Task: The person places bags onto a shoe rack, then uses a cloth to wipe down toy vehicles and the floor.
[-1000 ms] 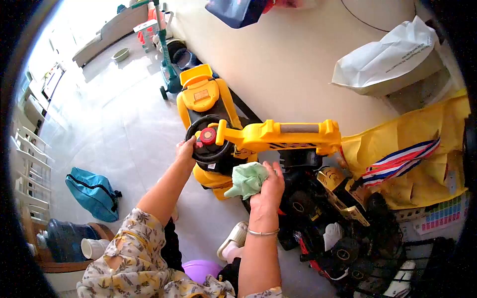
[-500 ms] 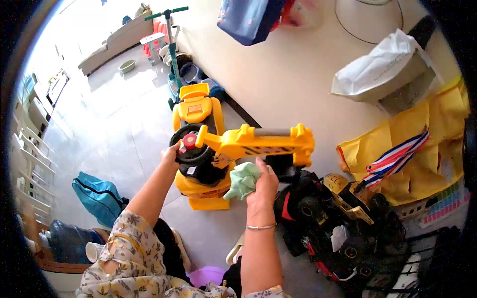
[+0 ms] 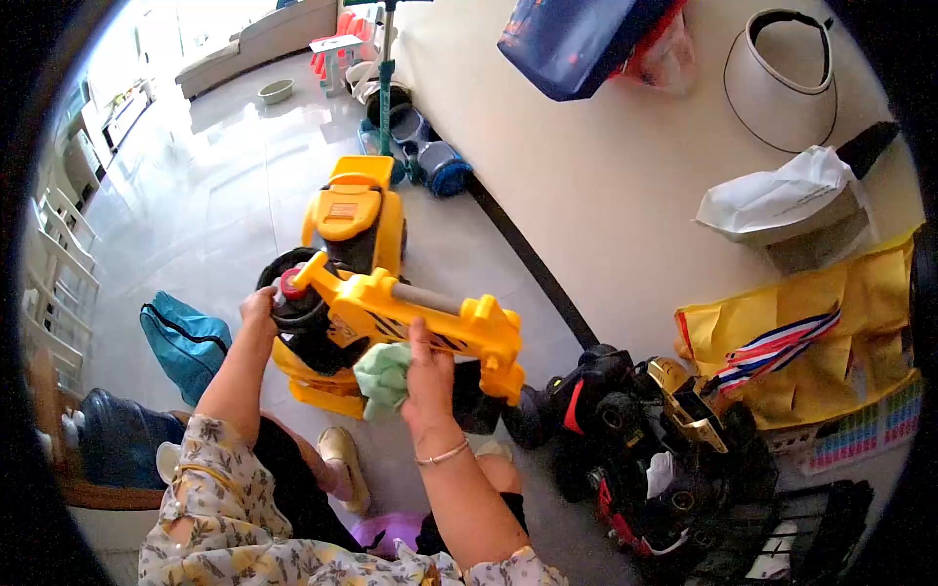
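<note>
Left hand: I see the left hand (image 3: 256,311) closed on the left rim of a black steering wheel (image 3: 277,262), its fingers beside a red button (image 3: 291,283) at the hub.
Right hand: the right hand (image 3: 431,383) is clamped on a crumpled green cloth (image 3: 381,379), thumb pointing up by the yellow boom (image 3: 391,311); from my view I cannot tell whether it touches.
Hands: they are apart, with part of the toy between them.
Ride-on excavator: the yellow toy (image 3: 342,213) stands on the grey floor (image 3: 234,234) just in front of the person, seat end far, boom swung out to the right.
Right side: near the boom's tip I have a heap of dark toy vehicles (image 3: 611,415); beyond it, a yellow bag (image 3: 860,332) with a striped ribbon (image 3: 782,352) across it.
Left side: a teal bag (image 3: 184,352) lies on the floor, and nearer stands a blue water bottle (image 3: 127,444).
Far side: a green scooter (image 3: 385,88) stands behind the seat.
Near edge: something purple (image 3: 391,532) shows between the person's legs.
</note>
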`<state>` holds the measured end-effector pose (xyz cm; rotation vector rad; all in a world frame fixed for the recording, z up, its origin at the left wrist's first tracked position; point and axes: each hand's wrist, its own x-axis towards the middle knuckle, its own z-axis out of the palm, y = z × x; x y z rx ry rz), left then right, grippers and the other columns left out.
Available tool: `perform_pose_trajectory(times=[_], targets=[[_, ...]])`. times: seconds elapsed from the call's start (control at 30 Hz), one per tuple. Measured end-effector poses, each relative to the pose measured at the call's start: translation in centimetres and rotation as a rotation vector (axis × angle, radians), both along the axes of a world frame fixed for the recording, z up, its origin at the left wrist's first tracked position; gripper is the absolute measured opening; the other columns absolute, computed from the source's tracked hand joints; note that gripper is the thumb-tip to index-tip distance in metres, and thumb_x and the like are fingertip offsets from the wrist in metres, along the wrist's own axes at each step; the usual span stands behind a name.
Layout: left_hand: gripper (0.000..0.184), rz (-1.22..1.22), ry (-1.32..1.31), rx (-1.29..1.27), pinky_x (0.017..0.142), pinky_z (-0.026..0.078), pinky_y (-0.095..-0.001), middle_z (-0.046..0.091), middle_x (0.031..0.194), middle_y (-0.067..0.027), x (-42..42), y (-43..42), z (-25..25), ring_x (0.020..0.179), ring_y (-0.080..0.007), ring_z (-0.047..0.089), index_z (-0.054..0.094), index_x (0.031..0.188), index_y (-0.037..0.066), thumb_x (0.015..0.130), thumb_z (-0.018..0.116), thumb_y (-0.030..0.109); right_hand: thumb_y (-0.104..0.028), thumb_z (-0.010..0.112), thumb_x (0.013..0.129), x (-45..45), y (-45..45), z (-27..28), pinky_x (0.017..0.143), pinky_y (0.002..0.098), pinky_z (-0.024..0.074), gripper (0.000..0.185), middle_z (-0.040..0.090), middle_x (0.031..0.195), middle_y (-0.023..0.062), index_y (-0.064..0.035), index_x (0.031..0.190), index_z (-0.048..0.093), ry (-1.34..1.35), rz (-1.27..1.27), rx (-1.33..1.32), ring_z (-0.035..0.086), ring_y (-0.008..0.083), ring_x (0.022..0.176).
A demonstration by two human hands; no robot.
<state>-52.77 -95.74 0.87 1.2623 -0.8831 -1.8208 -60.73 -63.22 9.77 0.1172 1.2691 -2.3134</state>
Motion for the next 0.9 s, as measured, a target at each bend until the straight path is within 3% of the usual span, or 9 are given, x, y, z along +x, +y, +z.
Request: perform_pose_trajectory(times=[0.23,0.27,0.33,0.37,0.43,0.5,0.6,0.73,0.9], targets=[[0.013,0.173,-0.115,-0.071,0.055,0.052,-0.0376,0.059,0.074,-0.0091,8.6,-9.6,-5.1,0.064,-0.0232,0.058,0.059,0.085,0.000,0.077,0.063,0.009,-0.031,0.064,0.087,-1.1,-7.0,-1.6,0.092,0.0325,0.0404,0.048,0.056,0.119,0.0052,-0.0025,0.123,0.050,0.092,0.319,-0.046,0.052,0.0186,0.106],[0.014,0.147,0.017,-0.014,0.057,0.053,-0.0368,0.061,0.078,-0.0102,9.1,-10.1,-4.5,0.068,-0.0241,0.061,0.059,0.087,0.000,0.078,0.062,0.010,-0.037,0.063,0.088,-1.0,-8.6,-2.3,0.078,0.0297,0.0465,0.041,0.062,0.099,0.0038,-0.0025,0.110,0.057,0.172,0.216,-0.095,0.056,0.0133,0.087],[0.016,0.069,0.065,-0.026,0.069,0.053,-0.0368,0.063,0.092,-0.0126,11.9,-12.7,-4.7,0.082,-0.0268,0.062,0.059,0.092,0.000,0.082,0.060,0.011,-0.035,0.061,0.088,-0.6,-8.8,-1.3,0.078,0.0303,0.0467,0.041,0.061,0.099,0.0035,-0.0029,0.114,0.056,0.126,0.461,-0.072,0.057,0.0136,0.088],[0.017,0.021,-0.017,-0.100,0.079,0.053,-0.0375,0.063,0.101,-0.0138,14.0,-14.8,-5.6,0.092,-0.0284,0.062,0.059,0.096,0.000,0.084,0.058,0.012,-0.033,0.061,0.088,-0.2,-9.2,-1.3,0.079,0.0305,0.0470,0.040,0.061,0.099,0.0031,-0.0035,0.115,0.056,0.148,0.547,-0.043,0.057,0.0137,0.088],[0.019,0.013,-0.114,-0.185,0.080,0.052,-0.0379,0.062,0.102,-0.0143,15.7,-17.9,-6.3,0.093,-0.0287,0.061,0.058,0.098,-0.001,0.084,0.058,0.012,-0.034,0.062,0.086,2.1,-10.4,-3.6,0.082,0.0331,0.0472,0.043,0.063,0.101,0.0066,-0.0019,0.115,0.056,0.298,0.666,0.020,0.059,0.0189,0.092],[0.022,0.006,-0.164,-0.237,0.080,0.051,-0.0382,0.061,0.103,-0.0148,17.1,-20.4,-6.8,0.093,-0.0289,0.060,0.057,0.100,-0.001,0.084,0.058,0.013,-0.034,0.064,0.082,3.0,-8.3,0.6,0.084,0.0359,0.0469,0.048,0.064,0.103,0.0145,0.0019,0.113,0.057,0.407,0.942,0.400,0.061,0.0270,0.095],[0.026,-0.009,-0.235,-0.311,0.081,0.049,-0.0387,0.060,0.105,-0.0156,18.1,-23.8,-6.9,0.094,-0.0292,0.059,0.055,0.104,-0.002,0.084,0.058,0.014,-0.032,0.065,0.075,4.7,-7.5,0.0,0.084,0.0391,0.0468,0.044,0.062,0.100,0.0233,0.0051,0.100,0.062,0.539,0.925,0.336,0.060,0.0338,0.096],[0.031,0.011,-0.362,-0.455,0.083,0.047,-0.0393,0.057,0.107,-0.0166,20.5,-25.0,-6.3,0.096,-0.0297,0.057,0.052,0.108,-0.003,0.084,0.059,0.015,-0.030,0.065,0.073,5.0,-5.6,-0.8,0.080,0.0406,0.0476,0.037,0.063,0.094,0.0224,0.0014,0.093,0.065,0.573,0.939,0.463,0.061,0.0345,0.091],[0.038,0.041,-0.547,-0.794,0.085,0.045,-0.0401,0.055,0.109,-0.0179,20.9,-21.0,-1.3,0.098,-0.0302,0.054,0.049,0.114,-0.005,0.084,0.059,0.017,-0.026,0.065,0.071,4.2,-3.0,0.0,0.071,0.0400,0.0494,0.028,0.065,0.077,0.0196,0.0001,0.080,0.067,0.702,0.675,0.391,0.063,0.0346,0.076]])
